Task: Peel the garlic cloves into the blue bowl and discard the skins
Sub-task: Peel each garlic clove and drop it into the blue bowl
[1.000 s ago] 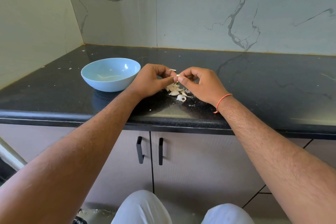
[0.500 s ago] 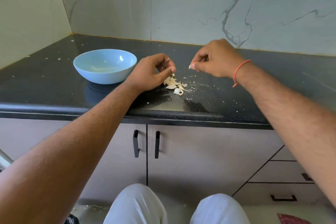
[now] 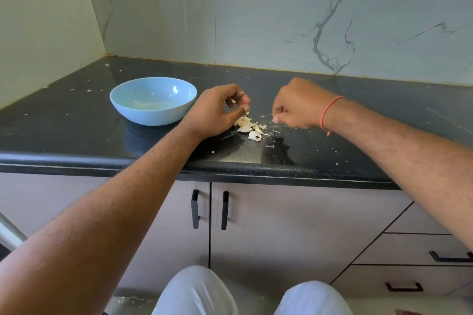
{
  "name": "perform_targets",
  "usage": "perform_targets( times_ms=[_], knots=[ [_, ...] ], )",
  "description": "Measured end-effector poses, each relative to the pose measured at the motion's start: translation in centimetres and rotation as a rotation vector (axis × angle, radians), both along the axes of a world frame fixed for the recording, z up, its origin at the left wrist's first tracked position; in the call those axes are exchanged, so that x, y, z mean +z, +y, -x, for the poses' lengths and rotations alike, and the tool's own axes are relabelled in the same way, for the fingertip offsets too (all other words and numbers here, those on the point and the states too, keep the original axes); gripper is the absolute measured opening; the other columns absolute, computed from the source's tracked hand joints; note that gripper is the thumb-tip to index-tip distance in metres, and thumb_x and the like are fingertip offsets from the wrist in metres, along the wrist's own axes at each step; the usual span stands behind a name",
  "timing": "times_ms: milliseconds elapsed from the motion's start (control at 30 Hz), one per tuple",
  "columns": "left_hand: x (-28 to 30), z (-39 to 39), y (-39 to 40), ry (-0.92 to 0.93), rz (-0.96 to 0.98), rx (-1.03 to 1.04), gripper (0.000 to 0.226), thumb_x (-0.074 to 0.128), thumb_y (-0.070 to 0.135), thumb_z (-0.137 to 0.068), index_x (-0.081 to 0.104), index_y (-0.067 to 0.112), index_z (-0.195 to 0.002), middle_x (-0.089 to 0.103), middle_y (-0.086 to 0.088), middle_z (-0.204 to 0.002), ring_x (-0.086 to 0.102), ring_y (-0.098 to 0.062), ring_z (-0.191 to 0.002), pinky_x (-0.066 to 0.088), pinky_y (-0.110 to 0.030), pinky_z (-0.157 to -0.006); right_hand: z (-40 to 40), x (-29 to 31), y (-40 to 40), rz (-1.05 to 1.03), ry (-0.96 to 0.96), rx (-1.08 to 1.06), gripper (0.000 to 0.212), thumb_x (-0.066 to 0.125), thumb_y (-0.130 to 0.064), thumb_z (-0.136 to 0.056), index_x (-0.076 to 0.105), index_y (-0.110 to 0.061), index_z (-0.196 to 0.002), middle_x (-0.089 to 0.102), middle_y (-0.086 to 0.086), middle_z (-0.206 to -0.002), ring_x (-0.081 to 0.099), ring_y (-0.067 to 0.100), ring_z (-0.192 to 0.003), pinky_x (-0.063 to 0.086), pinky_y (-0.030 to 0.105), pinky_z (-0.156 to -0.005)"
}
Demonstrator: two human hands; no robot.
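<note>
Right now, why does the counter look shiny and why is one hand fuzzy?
Head view: the black counter mirrors light, so a pale glare patch sits near its front edge and the bowl reflects beneath itself; the right hand is slightly motion-blurred; the wide lens bends the edges.

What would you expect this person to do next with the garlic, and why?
Probably drop what the left hand pinches into the blue bowl beside it, if it is a peeled clove; it is too small to tell. The right hand hangs closed near the garlic pile.
</note>
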State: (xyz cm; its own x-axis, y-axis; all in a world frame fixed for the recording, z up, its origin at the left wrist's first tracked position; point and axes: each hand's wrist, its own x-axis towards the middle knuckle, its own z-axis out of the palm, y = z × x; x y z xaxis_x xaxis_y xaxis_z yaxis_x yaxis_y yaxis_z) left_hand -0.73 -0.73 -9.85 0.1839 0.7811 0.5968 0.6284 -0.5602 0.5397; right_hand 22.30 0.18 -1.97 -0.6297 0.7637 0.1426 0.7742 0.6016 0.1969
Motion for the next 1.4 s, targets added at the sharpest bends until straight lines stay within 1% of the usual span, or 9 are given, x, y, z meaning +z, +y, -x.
perform_targets(
  times_ms=[167, 233, 367, 467, 600, 833, 1167, 1267, 1400],
  knots=[
    [0.0, 0.0, -0.2, 0.009, -0.005, 0.024, 0.008, 0.078, 0.027, -0.094, 0.071, 0.028, -0.099, 0.075, 0.015, -0.103, 0.068, -0.008, -0.092, 0.059, -0.038, -0.089, 0.4, -0.3, 0.5, 0.012, -0.066, 0.011, 0.014, 0.072, -0.021, -0.092, 0.080, -0.019, -0.080, 0.075, -0.004, -0.072, 0.069, 0.019, -0.077, 0.049, 0.028, -0.070],
    [0.1, 0.0, -0.3, 0.013, 0.007, 0.029, 0.014, 0.081, 0.030, -0.092, 0.075, 0.026, -0.103, 0.076, 0.016, -0.104, 0.067, -0.007, -0.092, 0.059, -0.037, -0.088, 0.3, -0.5, 0.6, 0.062, -0.009, 0.003, 0.012, 0.074, -0.023, -0.092, 0.082, -0.021, -0.084, 0.070, -0.014, -0.068, 0.065, 0.013, -0.071, 0.045, 0.024, -0.070],
    [0.5, 0.0, -0.7, 0.007, 0.034, -0.005, 0.034, 0.091, 0.041, -0.079, 0.076, 0.033, -0.109, 0.077, 0.020, -0.101, 0.066, -0.006, -0.090, 0.054, -0.022, -0.083, -0.1, -0.8, 1.9, 0.219, 0.540, 0.007, 0.008, 0.080, -0.031, -0.090, 0.083, -0.028, -0.084, 0.073, -0.016, -0.066, 0.065, 0.003, -0.061, 0.050, 0.021, -0.067],
    [0.6, -0.1, -0.6, 0.008, -0.006, 0.024, 0.022, 0.088, 0.035, -0.084, 0.077, 0.038, -0.103, 0.077, 0.019, -0.096, 0.066, -0.006, -0.083, 0.049, -0.016, -0.075, 0.7, -2.9, 2.0, 0.496, 0.913, 0.051, 0.003, 0.082, -0.023, -0.090, 0.082, -0.021, -0.088, 0.079, -0.001, -0.079, 0.067, 0.013, -0.067, 0.060, 0.029, -0.068],
    [0.6, -0.2, -0.6, -0.022, -0.003, 0.068, 0.013, 0.082, 0.029, -0.092, 0.082, 0.027, -0.105, 0.077, 0.015, -0.087, 0.067, -0.005, -0.075, 0.047, -0.009, -0.069, 0.8, -4.5, 3.0, 0.676, 1.141, 0.085, 0.011, 0.081, -0.011, -0.089, 0.081, -0.009, -0.100, 0.079, 0.011, -0.087, 0.066, 0.013, -0.073, 0.057, 0.027, -0.063],
    [0.5, -0.4, -0.4, -0.004, 0.097, 0.085, 0.008, 0.079, 0.031, -0.095, 0.079, 0.026, -0.102, 0.072, 0.017, -0.080, 0.063, 0.006, -0.068, 0.047, -0.010, -0.068, 0.8, -7.1, 3.5, 0.698, 1.257, 0.149, 0.011, 0.078, -0.011, -0.091, 0.081, -0.008, -0.102, 0.079, 0.015, -0.092, 0.065, 0.014, -0.074, 0.054, 0.026, -0.060],
    [0.7, -0.7, -0.7, 0.053, 0.090, 0.059, 0.008, 0.069, 0.026, -0.102, 0.073, 0.028, -0.095, 0.071, 0.018, -0.081, 0.063, 0.007, -0.070, 0.042, -0.006, -0.068, 1.2, -7.2, 2.8, 0.503, 1.138, 0.128, 0.011, 0.070, -0.021, -0.100, 0.080, -0.019, -0.094, 0.078, -0.001, -0.079, 0.065, 0.007, -0.067, 0.050, 0.016, -0.060],
    [0.6, -0.7, -0.6, 0.065, 0.085, 0.046, 0.007, 0.067, 0.026, -0.103, 0.071, 0.026, -0.098, 0.071, 0.015, -0.084, 0.062, 0.006, -0.074, 0.041, -0.006, -0.069, 1.3, -7.1, 2.5, 0.442, 1.110, 0.120, 0.013, 0.071, -0.024, -0.099, 0.081, -0.017, -0.095, 0.078, -0.003, -0.078, 0.069, 0.011, -0.067, 0.061, 0.030, -0.069],
    [0.7, -0.6, -0.5, 0.073, 0.098, 0.036, 0.008, 0.064, 0.024, -0.104, 0.069, 0.022, -0.100, 0.074, 0.008, -0.089, 0.062, 0.007, -0.074, 0.042, -0.005, -0.069, 1.5, -7.1, 2.1, 0.327, 1.076, 0.108, 0.014, 0.072, -0.031, -0.098, 0.081, -0.027, -0.087, 0.077, -0.009, -0.074, 0.071, 0.039, -0.074, 0.062, 0.049, -0.072]
  ],
)
